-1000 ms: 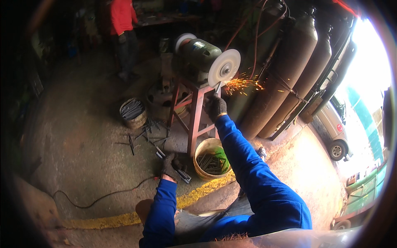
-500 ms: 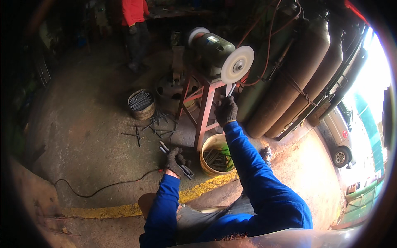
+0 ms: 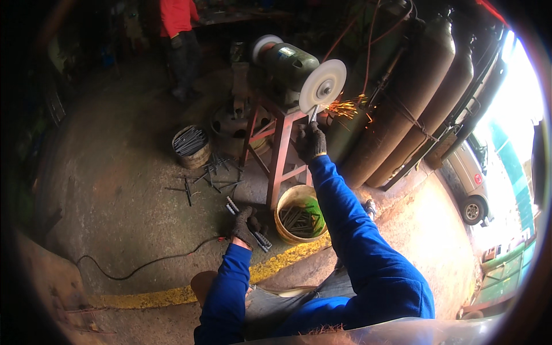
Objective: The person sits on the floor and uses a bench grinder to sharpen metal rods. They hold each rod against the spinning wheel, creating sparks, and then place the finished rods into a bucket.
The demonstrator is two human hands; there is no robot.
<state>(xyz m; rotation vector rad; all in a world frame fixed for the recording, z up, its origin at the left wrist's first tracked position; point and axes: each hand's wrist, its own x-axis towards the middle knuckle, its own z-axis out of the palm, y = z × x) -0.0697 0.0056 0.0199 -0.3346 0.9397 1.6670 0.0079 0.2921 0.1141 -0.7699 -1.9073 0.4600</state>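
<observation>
In a dark knit glove, my right hand (image 3: 311,141) grips a short steel bar (image 3: 314,114). The bar's far end touches the lower edge of a pale, spinning-looking grinding wheel (image 3: 330,75), and orange sparks (image 3: 345,107) fly off to the right. That wheel sits on a green bench grinder (image 3: 293,62) atop a red metal stand (image 3: 280,152). Lower down, my gloved left hand (image 3: 244,225) is closed around several short ribbed steel bars (image 3: 263,240), whose ends stick out on both sides. Its fingers partly hide them.
A pale bucket (image 3: 289,198) of bar pieces stands by the stand's foot. Another bucket (image 3: 198,159) full of rods is farther left, with loose rods (image 3: 187,191) nearby. Tall gas cylinders (image 3: 414,92) lean at right. A cable (image 3: 146,261) crosses the floor. Someone in red (image 3: 175,17) stands behind.
My right hand has shifted slightly left, and the bar now meets the wheel with sparks where none flew before. The left hand keeps its bars, nearly still. The view has shifted slightly.
</observation>
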